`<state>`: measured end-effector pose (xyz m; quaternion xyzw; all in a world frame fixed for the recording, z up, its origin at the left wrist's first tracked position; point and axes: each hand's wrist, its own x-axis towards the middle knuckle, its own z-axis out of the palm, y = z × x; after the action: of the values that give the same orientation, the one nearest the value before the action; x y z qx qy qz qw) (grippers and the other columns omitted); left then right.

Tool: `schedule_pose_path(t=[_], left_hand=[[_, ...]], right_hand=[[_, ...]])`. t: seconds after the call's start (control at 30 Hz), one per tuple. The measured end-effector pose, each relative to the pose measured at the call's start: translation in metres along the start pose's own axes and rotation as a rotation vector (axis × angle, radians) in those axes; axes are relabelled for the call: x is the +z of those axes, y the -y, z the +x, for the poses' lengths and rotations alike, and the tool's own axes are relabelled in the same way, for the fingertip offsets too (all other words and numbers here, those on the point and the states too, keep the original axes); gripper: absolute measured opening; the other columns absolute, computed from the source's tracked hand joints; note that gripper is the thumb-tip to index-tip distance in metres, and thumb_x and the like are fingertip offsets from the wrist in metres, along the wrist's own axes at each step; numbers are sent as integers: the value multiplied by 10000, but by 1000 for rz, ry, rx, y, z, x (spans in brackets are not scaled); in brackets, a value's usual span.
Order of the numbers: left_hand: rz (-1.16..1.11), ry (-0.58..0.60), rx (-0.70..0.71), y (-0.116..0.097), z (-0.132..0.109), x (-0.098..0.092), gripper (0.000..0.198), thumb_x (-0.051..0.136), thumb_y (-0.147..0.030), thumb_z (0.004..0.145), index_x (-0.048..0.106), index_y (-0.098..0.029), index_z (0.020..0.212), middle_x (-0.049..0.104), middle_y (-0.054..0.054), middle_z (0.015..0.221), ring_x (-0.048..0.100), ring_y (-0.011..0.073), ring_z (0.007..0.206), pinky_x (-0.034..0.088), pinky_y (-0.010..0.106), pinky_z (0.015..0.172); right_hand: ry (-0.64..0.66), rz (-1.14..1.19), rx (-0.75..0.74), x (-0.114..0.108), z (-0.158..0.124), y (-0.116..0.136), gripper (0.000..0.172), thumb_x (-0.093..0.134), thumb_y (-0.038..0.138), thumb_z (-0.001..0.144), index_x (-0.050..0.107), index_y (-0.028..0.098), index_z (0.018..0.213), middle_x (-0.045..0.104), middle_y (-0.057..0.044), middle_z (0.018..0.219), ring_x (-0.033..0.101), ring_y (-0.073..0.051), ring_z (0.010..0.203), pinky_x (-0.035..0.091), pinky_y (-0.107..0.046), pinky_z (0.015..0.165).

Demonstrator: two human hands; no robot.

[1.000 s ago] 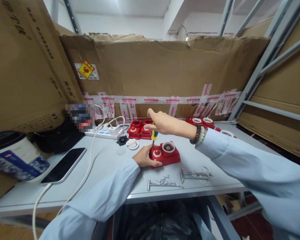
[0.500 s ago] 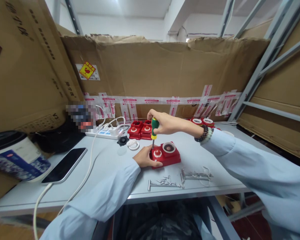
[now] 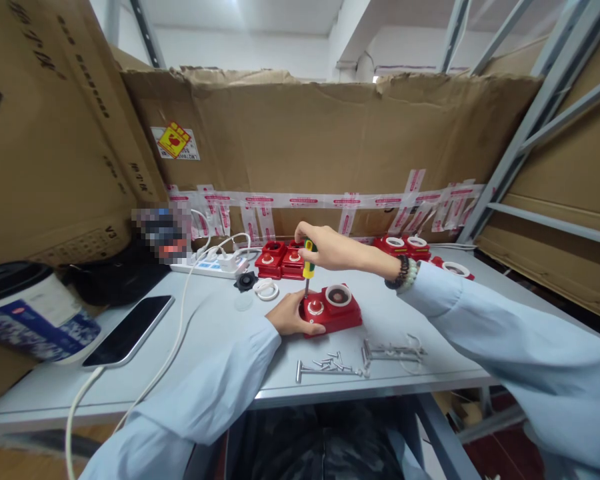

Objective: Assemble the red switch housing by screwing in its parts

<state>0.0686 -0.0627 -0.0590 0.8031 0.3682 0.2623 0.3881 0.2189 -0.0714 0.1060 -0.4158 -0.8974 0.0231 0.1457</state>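
My left hand (image 3: 291, 315) grips the left end of a red housing (image 3: 343, 321) with a white ring and a round knob-like part on top. Fingers of my right hand (image 3: 325, 244) are closed around the green and yellow handle of a screwdriver (image 3: 309, 268). The screwdriver stands nearly upright, its tip down at the housing's far left corner; the screw under it is too small to make out. Nearer the table edge lie loose screws (image 3: 333, 361) and a T-shaped metal rod (image 3: 325, 371). More metal rods (image 3: 393, 351) with thin cords lie to their right.
Similar red housings (image 3: 270, 261) stand behind my hands, with others (image 3: 416, 248) at the back right. A white cable coil (image 3: 266, 289), a black square part (image 3: 245, 281), a power strip (image 3: 210, 265), a phone (image 3: 130, 331) and a tub (image 3: 35, 317) are to the left.
My right hand has shifted its hold on the screwdriver handle, and its forearm is slightly lower, uncovering more of a red housing at the right. My left hand and the held housing have stayed put.
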Motion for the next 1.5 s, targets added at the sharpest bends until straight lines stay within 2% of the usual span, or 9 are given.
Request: schedule_pose_path(t=[0.1, 0.23, 0.37, 0.57, 0.7, 0.87, 1.0, 1.27, 1.5], left_hand=[[0, 2, 3, 0, 0, 0, 721, 800, -426, 523, 530, -143, 1129, 678, 80, 1023, 637, 248, 920, 487, 333, 841], [16, -7, -10, -2, 0, 0, 728, 801, -427, 518, 527, -140, 1128, 671, 90, 1047, 632, 256, 940, 481, 335, 856], [4, 10, -19, -4, 0, 0, 714, 796, -406, 530, 520, -128, 1126, 672, 97, 1035, 631, 260, 935, 488, 342, 846], [21, -4, -6, -3, -1, 1, 711, 798, -410, 526, 525, -129, 1120, 669, 97, 1037, 631, 262, 939, 483, 352, 860], [11, 0, -25, -3, 0, 1, 716, 799, -390, 523, 522, -136, 1132, 676, 92, 1027, 637, 265, 925, 490, 357, 851], [22, -16, -16, -2, 0, 1, 734, 805, -388, 511, 519, -139, 1140, 673, 95, 1038, 636, 265, 932, 485, 362, 867], [5, -16, -9, 0, 0, 2, 750, 804, -395, 514, 507, -151, 1159, 668, 92, 1060, 635, 264, 946, 484, 361, 875], [-3, -19, -20, 7, 0, 3, 935, 808, -441, 512, 385, -151, 1293, 604, 132, 1174, 597, 288, 1034, 443, 414, 943], [-219, 26, 69, 11, 2, -1, 1056, 777, -506, 551, 232, -156, 1386, 463, 180, 1332, 488, 304, 1194, 382, 432, 1003]], right_hand=[[90, 30, -8, -2, -3, -1, 284, 510, 228, 787, 450, 160, 1055, 628, -73, 904, 538, -150, 692, 364, -254, 582], [-23, -110, 53, -1, -5, -3, 231, 450, 378, 853, 500, 160, 909, 621, -87, 832, 532, -181, 706, 345, -275, 585], [29, -1, -13, -2, -6, -1, 215, 500, 220, 794, 470, 165, 1000, 624, -68, 916, 529, -145, 701, 358, -242, 583], [-54, -80, 43, 1, -4, -2, 186, 486, 271, 811, 483, 153, 956, 613, -84, 843, 522, -172, 710, 346, -270, 592], [-50, 49, -7, 4, -4, -3, 320, 552, 176, 702, 431, 169, 999, 581, -39, 822, 485, -142, 656, 333, -253, 552], [-100, 7, 51, 6, -4, -3, 201, 511, 243, 774, 431, 165, 942, 554, -47, 761, 467, -157, 634, 319, -279, 554], [-57, 91, 17, 7, -4, -2, 359, 561, 180, 693, 403, 170, 1015, 564, -43, 808, 480, -149, 645, 337, -263, 546], [-36, 140, 35, 12, -2, -4, 379, 590, 198, 673, 410, 191, 1007, 573, -24, 768, 492, -140, 610, 350, -258, 526], [-179, 71, 24, 17, 1, -2, 188, 558, 240, 711, 440, 195, 850, 553, -13, 704, 467, -139, 612, 331, -268, 556]])
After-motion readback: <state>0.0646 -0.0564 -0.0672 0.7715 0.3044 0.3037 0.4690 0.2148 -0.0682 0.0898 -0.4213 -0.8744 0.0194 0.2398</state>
